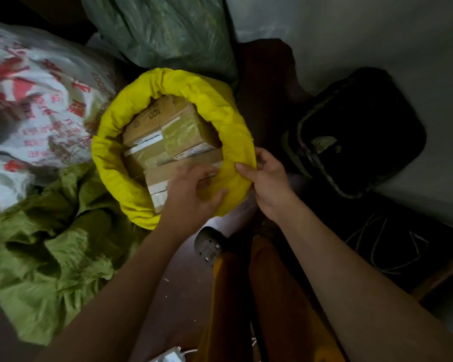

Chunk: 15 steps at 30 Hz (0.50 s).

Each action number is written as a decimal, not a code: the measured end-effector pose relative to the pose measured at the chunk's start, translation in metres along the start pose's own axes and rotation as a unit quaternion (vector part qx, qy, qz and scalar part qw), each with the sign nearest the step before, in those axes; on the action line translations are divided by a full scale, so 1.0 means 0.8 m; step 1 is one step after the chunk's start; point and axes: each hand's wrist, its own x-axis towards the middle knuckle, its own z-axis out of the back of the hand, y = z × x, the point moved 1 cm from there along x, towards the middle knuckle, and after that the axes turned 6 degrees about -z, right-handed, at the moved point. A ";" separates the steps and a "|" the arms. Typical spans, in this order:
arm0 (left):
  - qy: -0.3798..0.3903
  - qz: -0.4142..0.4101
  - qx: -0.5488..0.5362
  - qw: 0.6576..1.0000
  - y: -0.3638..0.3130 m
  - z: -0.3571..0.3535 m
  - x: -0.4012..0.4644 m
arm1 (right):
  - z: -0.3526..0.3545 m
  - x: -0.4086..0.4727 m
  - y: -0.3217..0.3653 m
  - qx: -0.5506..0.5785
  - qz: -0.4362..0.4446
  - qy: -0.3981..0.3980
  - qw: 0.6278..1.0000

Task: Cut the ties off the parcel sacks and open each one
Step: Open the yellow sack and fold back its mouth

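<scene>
We look down on a pile of sacks on a dark floor (178,296): the white sack (34,105) with red print lies at the far left, a crumpled green sack (50,257) sprawls below it, and a grey-green sack (165,32) stands at the top. Between them sits the yellow sack (110,163), its mouth wide open and its rim rolled down into a thick ring, with several taped cardboard parcels (165,134) showing inside. To the right, well apart from the sacks, a black bin (361,131) rests by the pale wall (377,30). Our right hand (268,182) pinches the near right part of the yellow rim between thumb and curled fingers. Our left hand (194,197) reaches over the near rim with its fingers loosely spread, gripping nothing, its thumb lying against the yellow fabric above the nearest parcel.
</scene>
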 end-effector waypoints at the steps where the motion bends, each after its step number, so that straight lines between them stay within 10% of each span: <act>1: 0.015 0.008 -0.002 1.000 0.004 0.001 -0.012 | -0.002 -0.003 0.002 -0.004 0.002 -0.001 1.000; 10: 0.053 0.054 -0.030 0.997 0.013 -0.015 -0.018 | -0.017 -0.024 0.002 -0.064 0.003 -0.061 0.996; 15: -0.032 0.064 -0.035 0.997 0.006 -0.029 -0.024 | -0.026 -0.036 0.011 -0.325 0.103 -0.213 0.916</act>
